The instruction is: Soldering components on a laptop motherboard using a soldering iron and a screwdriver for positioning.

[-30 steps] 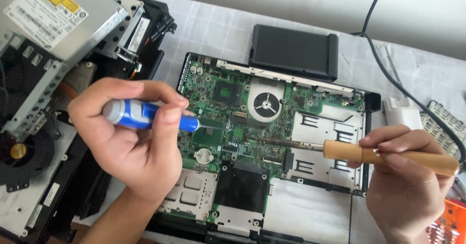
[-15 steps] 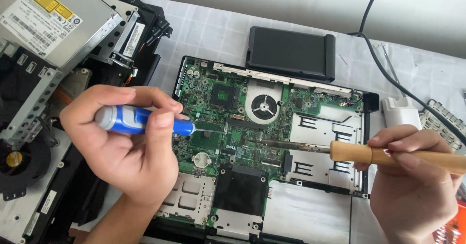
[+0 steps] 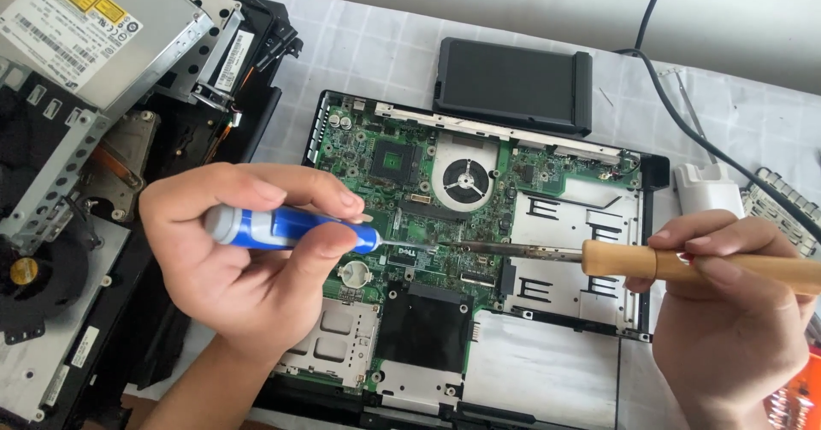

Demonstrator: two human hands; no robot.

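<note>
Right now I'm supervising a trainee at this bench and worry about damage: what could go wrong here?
1. The wooden-handled tool in the right hand lays its metal shaft across the green circuit board; a slip could scrape components.
2. The blue screwdriver in the left hand meets that shaft over the board, so the tips may knock each other.
3. The black cable runs close to the right hand and could snag.

drive [image 3: 85, 28] left | motherboard [image 3: 445, 225] centre | battery [image 3: 513, 83] behind motherboard

light: bright, even daylight | shadows: soft, faint under hands [image 3: 256, 259] | focus: sharp | glare: slight
</note>
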